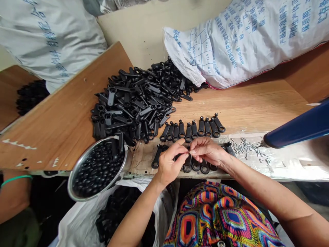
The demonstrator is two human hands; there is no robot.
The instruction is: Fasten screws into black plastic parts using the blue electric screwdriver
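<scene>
My left hand (171,161) and my right hand (208,151) meet fingertip to fingertip over the table's near edge, both pinched on something small and thin, perhaps a metal pin, too small to name. Beneath them lies a row of black plastic levers (195,166). A second neat row of black levers (192,128) sits just beyond. A big heap of the same black levers (138,99) fills the table's middle.
A steel bowl (77,171) of small black round parts hangs over the table edge at left. Small metal pins (248,145) are scattered at right beside a blue object (298,128). Printed white sacks (246,37) lie behind. Another person's arm (14,192) shows at far left.
</scene>
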